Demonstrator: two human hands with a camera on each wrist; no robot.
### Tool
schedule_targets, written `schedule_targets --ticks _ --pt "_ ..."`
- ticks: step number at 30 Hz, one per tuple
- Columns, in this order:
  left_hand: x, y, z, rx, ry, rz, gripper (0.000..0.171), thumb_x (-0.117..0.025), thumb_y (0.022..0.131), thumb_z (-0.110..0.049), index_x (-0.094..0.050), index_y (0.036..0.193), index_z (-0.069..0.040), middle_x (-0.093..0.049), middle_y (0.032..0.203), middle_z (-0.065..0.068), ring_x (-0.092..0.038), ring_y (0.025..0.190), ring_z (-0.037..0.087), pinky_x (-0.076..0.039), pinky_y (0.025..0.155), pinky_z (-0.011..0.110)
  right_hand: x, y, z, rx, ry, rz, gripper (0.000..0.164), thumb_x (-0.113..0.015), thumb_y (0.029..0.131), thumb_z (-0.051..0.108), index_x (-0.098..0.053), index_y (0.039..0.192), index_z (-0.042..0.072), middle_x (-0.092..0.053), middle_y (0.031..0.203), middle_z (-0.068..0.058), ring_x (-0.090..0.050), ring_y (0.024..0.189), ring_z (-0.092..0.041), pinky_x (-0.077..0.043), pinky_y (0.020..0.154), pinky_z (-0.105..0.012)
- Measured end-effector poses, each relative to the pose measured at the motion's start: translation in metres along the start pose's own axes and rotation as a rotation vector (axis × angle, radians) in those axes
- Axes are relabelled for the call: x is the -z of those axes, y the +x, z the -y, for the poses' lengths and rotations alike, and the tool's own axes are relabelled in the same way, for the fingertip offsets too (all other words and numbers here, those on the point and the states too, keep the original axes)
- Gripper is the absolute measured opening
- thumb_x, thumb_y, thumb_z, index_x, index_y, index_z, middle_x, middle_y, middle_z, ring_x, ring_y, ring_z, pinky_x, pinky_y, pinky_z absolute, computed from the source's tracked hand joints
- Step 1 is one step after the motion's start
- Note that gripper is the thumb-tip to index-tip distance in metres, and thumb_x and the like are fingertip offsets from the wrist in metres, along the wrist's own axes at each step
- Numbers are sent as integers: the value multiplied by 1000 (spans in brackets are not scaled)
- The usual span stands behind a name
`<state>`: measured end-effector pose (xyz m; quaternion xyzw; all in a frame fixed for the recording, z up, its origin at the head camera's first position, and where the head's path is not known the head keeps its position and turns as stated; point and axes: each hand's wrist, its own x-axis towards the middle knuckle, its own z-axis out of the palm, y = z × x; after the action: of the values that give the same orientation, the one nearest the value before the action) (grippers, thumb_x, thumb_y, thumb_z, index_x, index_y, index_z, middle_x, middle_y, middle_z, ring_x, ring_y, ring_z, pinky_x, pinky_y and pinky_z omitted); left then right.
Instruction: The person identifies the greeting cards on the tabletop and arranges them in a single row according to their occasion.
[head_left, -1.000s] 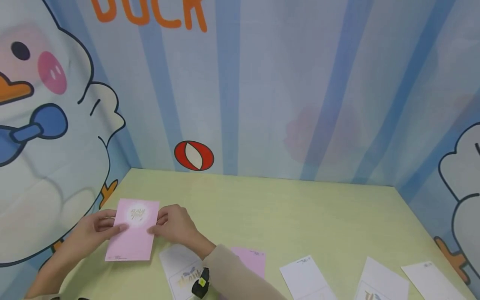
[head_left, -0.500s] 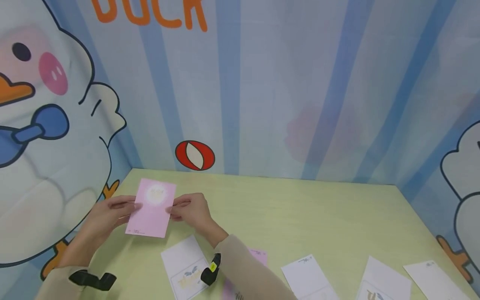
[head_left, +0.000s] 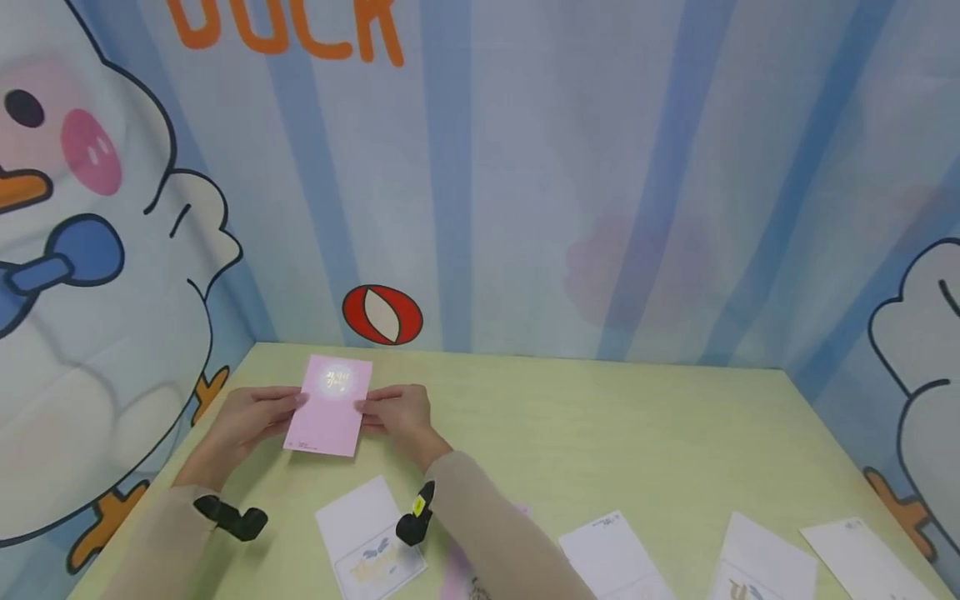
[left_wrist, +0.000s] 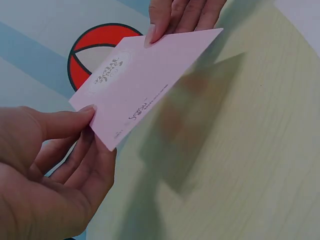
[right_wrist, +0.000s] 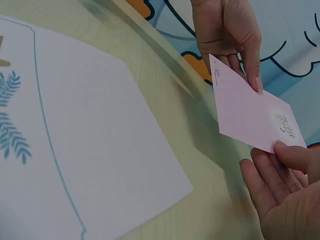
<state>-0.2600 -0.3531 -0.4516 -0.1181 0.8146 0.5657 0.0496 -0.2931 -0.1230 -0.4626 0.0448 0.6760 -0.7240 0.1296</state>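
A pink card (head_left: 324,421) with shiny lettering in a pale circle is held above the left part of the table. My left hand (head_left: 251,418) pinches its left edge, thumb on top and fingers beneath. At the opposite edge my right hand (head_left: 401,417) grips it between thumb and fingers. In the left wrist view the card (left_wrist: 145,80) tilts over the table and casts a shadow. The right wrist view shows both hands on the card (right_wrist: 250,110). Nearest to my right forearm lies a white card (head_left: 363,521) with a blue and gold print.
Another pink card (head_left: 457,571) lies partly hidden under my right sleeve. Several white cards, among them one (head_left: 611,550) near the middle and one (head_left: 862,550) at the far right, lie along the front of the pale yellow table (head_left: 600,433). A printed duck backdrop (head_left: 517,167) stands behind.
Both hands have carried the pink card right and away from me, up from the lower left. The white card beneath my right arm shows more fully now.
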Motion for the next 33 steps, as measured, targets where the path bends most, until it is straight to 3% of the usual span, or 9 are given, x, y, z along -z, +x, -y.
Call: schedule_targets --ticks 3,9,15,23,28,33 --pt "-4 11 3 59 6 -20 66 -70 102 -36 -51 152 3 -50 157 29 -67 98 -1 -61 86 20 0 4 -2 -17 10 -13 12 -85 84 -1 -80 95 0 -81 89 -15 -81 80 -33 -66 73 -40" --pt "-6 30 8 128 -32 -32 68 -75 99 -34 -52 151 2 -54 156 24 -68 92 -3 -61 83 20 -1 10 2 -38 -20 -45 10 -84 86 0 -80 95 0 -81 88 -16 -81 83 -34 -66 73 -41" --pt "-11 40 13 141 -26 -47 65 -75 99 -34 -55 150 2 -55 155 23 -68 90 -4 -61 81 19 0 14 3 -16 -80 -84 13 -85 85 1 -76 94 -1 -81 86 -17 -81 78 -30 -66 73 -38" --pt "-5 45 9 157 45 -64 63 -72 101 -35 -55 150 0 -55 156 22 -67 96 -1 -59 79 16 -11 30 1 95 -275 -115 18 -88 82 2 -70 80 4 -78 77 -13 -77 66 -25 -59 57 -25" --pt "-4 47 6 175 101 -91 59 -72 101 -35 -59 146 0 -59 151 22 -68 88 0 -57 74 14 -18 41 -1 14 -292 -149 14 -89 82 5 -75 85 4 -76 72 -11 -77 64 -23 -59 56 -25" --pt "-6 49 9 198 133 -99 57 -73 100 -34 -61 143 1 -63 147 22 -70 90 4 -57 77 17 -20 46 -6 -82 -280 -172 11 -90 82 8 -79 84 4 -73 67 -6 -72 57 -15 -60 58 -25"
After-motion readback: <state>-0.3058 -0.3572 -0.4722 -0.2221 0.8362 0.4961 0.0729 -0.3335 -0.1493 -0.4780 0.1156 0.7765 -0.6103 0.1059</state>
